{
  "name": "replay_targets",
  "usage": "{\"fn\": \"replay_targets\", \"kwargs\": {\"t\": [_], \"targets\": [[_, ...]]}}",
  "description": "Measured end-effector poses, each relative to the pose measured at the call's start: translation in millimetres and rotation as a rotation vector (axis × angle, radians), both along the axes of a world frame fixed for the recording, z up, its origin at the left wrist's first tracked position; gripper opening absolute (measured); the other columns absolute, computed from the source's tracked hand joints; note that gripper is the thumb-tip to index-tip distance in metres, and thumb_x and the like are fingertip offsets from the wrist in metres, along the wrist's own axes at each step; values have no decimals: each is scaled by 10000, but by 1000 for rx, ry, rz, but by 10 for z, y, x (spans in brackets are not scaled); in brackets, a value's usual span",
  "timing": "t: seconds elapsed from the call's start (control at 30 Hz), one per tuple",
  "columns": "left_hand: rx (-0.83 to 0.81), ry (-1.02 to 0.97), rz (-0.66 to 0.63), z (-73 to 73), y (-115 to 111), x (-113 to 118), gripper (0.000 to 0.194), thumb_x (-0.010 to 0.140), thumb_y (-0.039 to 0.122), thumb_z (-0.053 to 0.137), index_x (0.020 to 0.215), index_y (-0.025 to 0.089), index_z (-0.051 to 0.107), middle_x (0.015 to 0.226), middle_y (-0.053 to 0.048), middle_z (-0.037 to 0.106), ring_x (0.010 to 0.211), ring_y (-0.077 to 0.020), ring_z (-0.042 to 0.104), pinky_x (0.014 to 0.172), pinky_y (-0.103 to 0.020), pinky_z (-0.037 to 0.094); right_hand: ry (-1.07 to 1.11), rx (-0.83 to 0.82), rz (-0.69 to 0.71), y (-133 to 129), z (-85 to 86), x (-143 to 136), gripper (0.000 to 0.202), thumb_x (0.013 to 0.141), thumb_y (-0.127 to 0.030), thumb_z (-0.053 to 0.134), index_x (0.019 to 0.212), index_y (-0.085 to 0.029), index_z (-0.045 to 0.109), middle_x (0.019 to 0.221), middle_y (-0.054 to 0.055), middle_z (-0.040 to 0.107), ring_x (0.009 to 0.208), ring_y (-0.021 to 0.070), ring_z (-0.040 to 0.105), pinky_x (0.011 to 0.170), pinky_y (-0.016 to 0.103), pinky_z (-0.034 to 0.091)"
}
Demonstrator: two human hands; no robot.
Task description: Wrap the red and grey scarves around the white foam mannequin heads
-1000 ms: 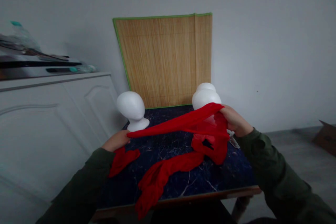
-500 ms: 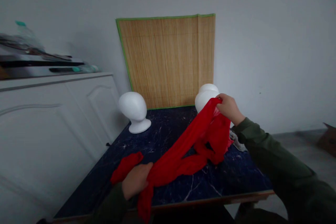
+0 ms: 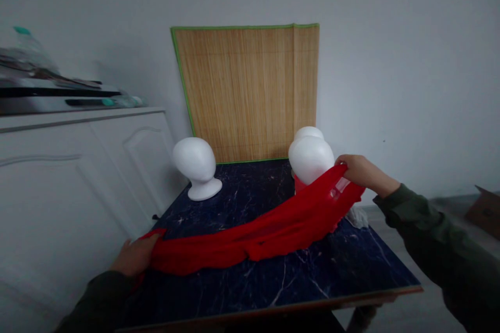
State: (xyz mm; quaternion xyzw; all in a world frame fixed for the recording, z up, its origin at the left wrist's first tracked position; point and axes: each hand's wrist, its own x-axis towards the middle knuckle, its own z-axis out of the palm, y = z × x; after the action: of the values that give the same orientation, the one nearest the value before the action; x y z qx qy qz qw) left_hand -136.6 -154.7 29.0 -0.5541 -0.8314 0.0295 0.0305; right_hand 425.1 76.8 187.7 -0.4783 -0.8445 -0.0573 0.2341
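A long red scarf (image 3: 234, 242) stretches across the front of the dark marbled table, sagging a little in the middle. My left hand (image 3: 135, 256) is closed on its left end, near the table's left edge. At the other end, my right hand (image 3: 359, 170) grips the scarf's upper corner, where a pale label shows. White foam heads stand behind the cloth: one (image 3: 197, 164) at the left, another (image 3: 311, 158) at the right, close to my right hand. The scarf hides the lower part of the right head.
A further white head (image 3: 308, 131) shows partly behind the right one. Grey cloth (image 3: 357, 217) lies at the table's right edge. A bamboo mat (image 3: 250, 93) is against the wall. White cabinets (image 3: 89, 177) border the left, bearing bottles and other items. A cardboard box (image 3: 484, 213) sits far right.
My hands have moved apart, left hand leftward and right hand rightward and slightly down. The bunched scarf is now drawn out lengthwise, and more of the right foam head shows.
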Motion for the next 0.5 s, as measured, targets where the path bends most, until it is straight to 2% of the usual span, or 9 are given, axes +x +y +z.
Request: {"fn": "replay_targets", "kwargs": {"t": [0.07, 0.13, 0.23, 0.33, 0.37, 0.4, 0.47, 0.5], "targets": [[-55, -3, -2, 87, 80, 278, 646, 632, 236, 556, 1255, 131, 419, 1286, -194, 451, 1181, -370, 402, 948, -579, 239, 54, -61, 35, -44, 0, -60, 295, 575, -57, 438, 766, -159, 638, 703, 41, 636, 621, 159, 569, 565, 237, 400], [-35, -72, -119, 231, 178, 705, 830, 581, 290, 619, 1321, 76, 311, 1342, -225, 359, 1246, -371, 301, 993, -531, 224, 146, -130, 108, -97, 32, -144, 297, 573, -47, 436, 762, -153, 638, 717, 40, 639, 634, 156, 573, 577, 237, 412], [150, -403, -490, 509, 342, 1556, 892, 695, 464, 552, 1385, 109, 111, 1439, -165, 174, 1310, -269, 203, 1060, -422, 182, 353, -275, 266, -245, 113, -359, 235, 608, -72, 449, 759, -141, 616, 660, 28, 621, 559, 135, 551, 513, 227, 409], [273, -735, -797, 786, 532, 2444, 1117, 566, 500, 688, 1392, 142, 26, 1447, -158, 142, 1311, -277, 194, 1065, -417, 181, 537, -427, 512, -519, 245, -676, 128, 670, -141, 493, 765, -137, 579, 644, 17, 603, 518, 112, 527, 477, 218, 409], [291, -842, -890, 867, 597, 2696, 1188, 493, 477, 744, 1389, 134, 42, 1436, -170, 174, 1298, -298, 219, 1056, -432, 199, 568, -458, 610, -625, 303, -786, 109, 680, -149, 505, 767, -137, 570, 665, 18, 604, 540, 111, 535, 496, 221, 422], [324, -958, -972, 939, 660, 2911, 1180, 448, 448, 776, 1379, 134, 123, 1411, -170, 247, 1271, -310, 276, 1042, -438, 229, 586, -473, 697, -724, 364, -888, 104, 685, -144, 513, 775, -137, 565, 682, 16, 604, 564, 110, 542, 518, 225, 434], [360, -1157, -1012, 1059, 766, 3209, 897, 500, 404, 766, 1271, 162, 378, 1288, -130, 452, 1161, -287, 429, 984, -423, 322, 613, -459, 810, -873, 477, -1047, 131, 689, -123, 524, 812, -140, 562, 699, 8, 599, 591, 106, 547, 550, 235, 446], [373, -1250, -982, 1111, 806, 3292, 683, 554, 388, 739, 1154, 166, 500, 1167, -103, 556, 1063, -263, 510, 931, -404, 376, 645, -431, 839, -911, 512, -1097, 153, 691, -120, 533, 840, -142, 562, 708, 5, 596, 600, 104, 545, 566, 242, 450]]}}
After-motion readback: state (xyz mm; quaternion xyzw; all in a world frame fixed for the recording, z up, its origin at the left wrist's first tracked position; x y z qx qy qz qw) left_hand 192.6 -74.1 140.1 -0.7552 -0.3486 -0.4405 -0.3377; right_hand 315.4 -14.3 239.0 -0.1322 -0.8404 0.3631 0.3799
